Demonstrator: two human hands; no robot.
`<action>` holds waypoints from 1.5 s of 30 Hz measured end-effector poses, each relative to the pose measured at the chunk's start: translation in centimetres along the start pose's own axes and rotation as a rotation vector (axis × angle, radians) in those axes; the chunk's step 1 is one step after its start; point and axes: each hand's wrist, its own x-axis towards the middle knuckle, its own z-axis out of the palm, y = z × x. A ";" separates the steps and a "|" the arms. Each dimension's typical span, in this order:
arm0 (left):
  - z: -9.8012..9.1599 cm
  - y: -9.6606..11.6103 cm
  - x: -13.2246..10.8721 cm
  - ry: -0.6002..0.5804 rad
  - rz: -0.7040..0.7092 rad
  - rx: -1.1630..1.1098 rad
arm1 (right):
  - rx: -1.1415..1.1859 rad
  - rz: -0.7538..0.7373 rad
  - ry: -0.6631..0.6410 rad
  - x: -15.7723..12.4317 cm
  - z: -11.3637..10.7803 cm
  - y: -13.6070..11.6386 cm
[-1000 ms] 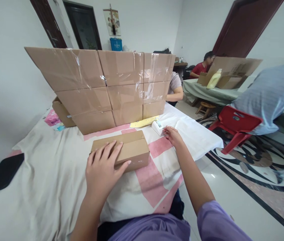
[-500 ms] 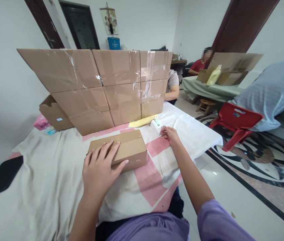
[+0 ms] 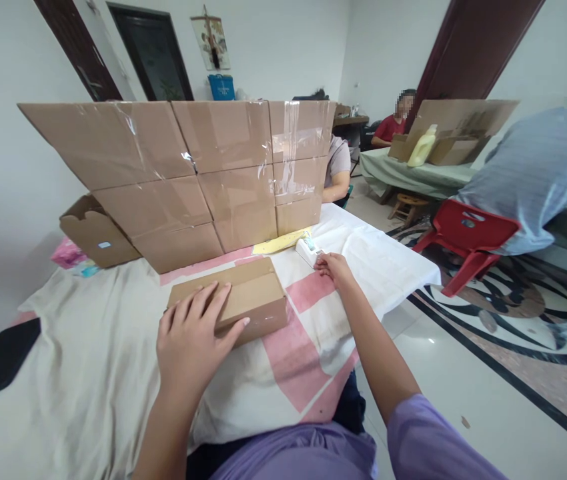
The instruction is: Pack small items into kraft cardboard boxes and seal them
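Observation:
A closed brown cardboard box [image 3: 253,287] lies flat on the cloth-covered table in front of me. My left hand [image 3: 191,327] rests on its left part, fingers spread over the top and thumb along the front edge. To the right of the box stands a small white tape dispenser [image 3: 306,252] with a light teal part in it. My right hand [image 3: 334,269] is at its near right end, thumb and fingers pinched together. What sits between those fingertips is too small to make out.
A wall of taped cardboard boxes [image 3: 233,173] stands behind the box. A yellow strip [image 3: 281,243] lies at its foot. On the left are an open carton [image 3: 98,233] and a black flat object [image 3: 3,360]. Other people sit beyond; a red chair [image 3: 473,230] is at right.
The view has shifted slightly, so most things appear a little further left. My right hand has drawn slightly nearer along the dispenser's end. My left hand stays on the box.

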 end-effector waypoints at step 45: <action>-2.5 1.8 3.4 -0.351 0.197 -0.261 | -0.932 0.350 -0.845 -14.7 13.9 -13.1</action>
